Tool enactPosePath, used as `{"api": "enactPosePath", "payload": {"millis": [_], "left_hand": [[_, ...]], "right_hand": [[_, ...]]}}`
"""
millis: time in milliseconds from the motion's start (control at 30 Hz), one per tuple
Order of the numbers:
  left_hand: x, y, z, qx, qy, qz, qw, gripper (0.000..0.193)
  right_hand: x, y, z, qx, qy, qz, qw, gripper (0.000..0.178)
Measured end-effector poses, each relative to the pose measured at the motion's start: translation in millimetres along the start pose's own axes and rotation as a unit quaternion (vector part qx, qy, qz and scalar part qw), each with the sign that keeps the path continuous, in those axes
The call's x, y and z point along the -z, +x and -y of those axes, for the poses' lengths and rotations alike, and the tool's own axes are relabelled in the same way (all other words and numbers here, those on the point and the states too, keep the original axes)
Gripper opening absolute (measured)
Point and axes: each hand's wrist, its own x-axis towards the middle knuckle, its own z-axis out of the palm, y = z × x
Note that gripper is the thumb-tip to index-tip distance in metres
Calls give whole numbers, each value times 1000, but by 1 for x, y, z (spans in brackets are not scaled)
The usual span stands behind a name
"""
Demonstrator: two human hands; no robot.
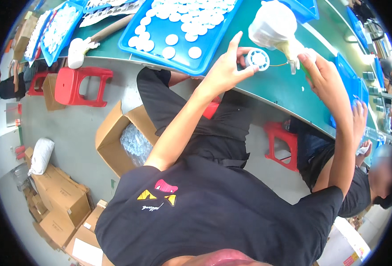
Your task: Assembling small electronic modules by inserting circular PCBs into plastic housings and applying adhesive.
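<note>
My left hand [228, 71] reaches over the bench edge, its thumb and fingers closed round a small white plastic wheel-like part [257, 59] with openings in its face. My right hand [323, 74] grips a green-handled tool [307, 74]. Its head is partly hidden behind a bulky white plastic-wrapped container [273, 24] with a yellowish tapered end; whether the two are joined I cannot tell. From the tool's side a thin brownish rod [279, 65] points to the wheel-like part, its tip close to the rim. A blue tray [160, 62] of white discs [194, 52] lies beyond my left hand.
The green bench [289, 95] also bears blue bins [358, 86] at right and more trays [63, 33] at far left. A white-headed mallet-like thing [77, 52] lies at its edge. Red stools [81, 86], an open carton [109, 137] and a co-worker [351, 195] are around me.
</note>
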Motion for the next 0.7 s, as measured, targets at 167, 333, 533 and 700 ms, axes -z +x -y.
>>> {"api": "enactPosePath", "payload": {"millis": [167, 333, 533, 700], "left_hand": [[-1, -5, -7, 30, 69, 14, 997, 111], [10, -52, -28, 25, 33, -44, 998, 90], [49, -160, -7, 104, 1, -79, 991, 44], [103, -245, 40, 216, 128, -212, 945, 25]], "right_hand": [[-9, -7, 1, -21, -33, 22, 999, 40], [-47, -47, 26, 8, 72, -59, 996, 25], [-165, -43, 3, 50, 86, -186, 978, 31], [-166, -42, -14, -8, 33, -244, 969, 27]]}}
